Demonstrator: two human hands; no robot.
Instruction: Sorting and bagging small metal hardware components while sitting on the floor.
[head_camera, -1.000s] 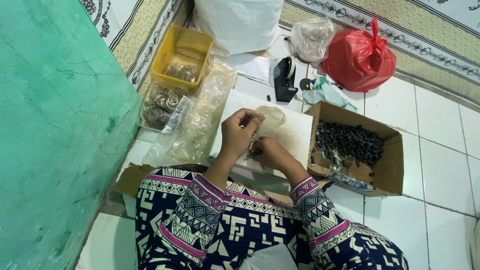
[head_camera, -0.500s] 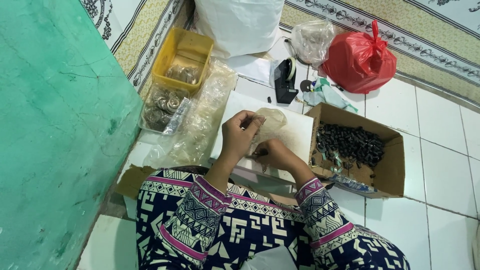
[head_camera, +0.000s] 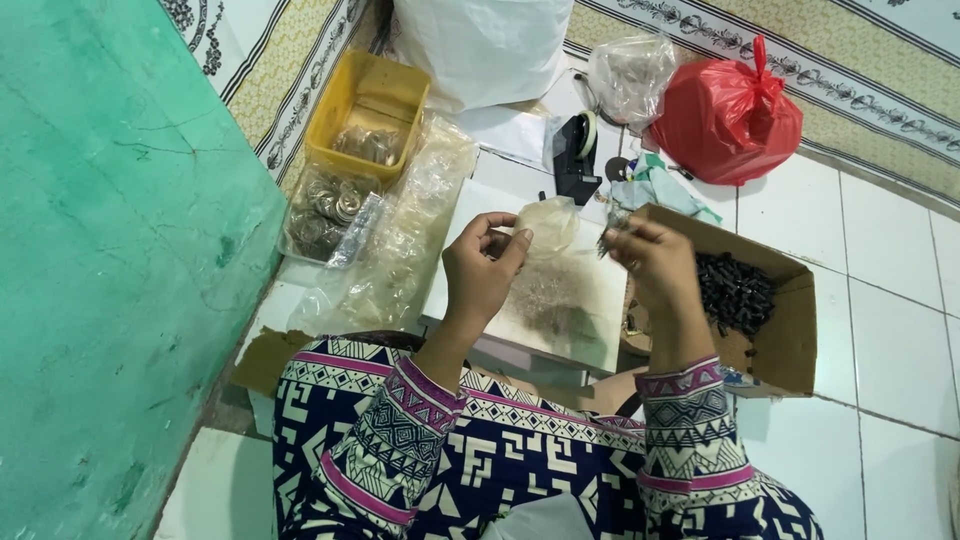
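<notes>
Clear plastic is what the work turns on: a small bag (head_camera: 548, 222) is pinched at its mouth by the left hand (head_camera: 483, 272), thumb and fingers closed on the rim, and held up over the white board (head_camera: 590, 310) on the lap. The right hand (head_camera: 655, 265) is raised beside it, just above the near edge of the cardboard box (head_camera: 790, 330), with its fingers bunched; a few small dark pieces (head_camera: 612, 238) appear to be gripped at the fingertips, though that much is too small to be sure of. The bag and the right fingertips are near each other but apart.

The step in hand is judged to be filling: dark pieces (head_camera: 735, 292) are taken from the box and brought to the bag. The next move would call for the bag's mouth to be kept open and steady while the fingertips are brought over it, so that nothing is spilled onto the board, where a scatter of fine bits is already seen.

Compared with half a second ago, the right hand has been lifted from low on the board, beside the left, and carried out toward the box; the bag is now held higher and shows more plainly. The yellow tray (head_camera: 372, 105), the tape dispenser (head_camera: 575, 160) and the red bag (head_camera: 728, 115) lie as they did.
</notes>
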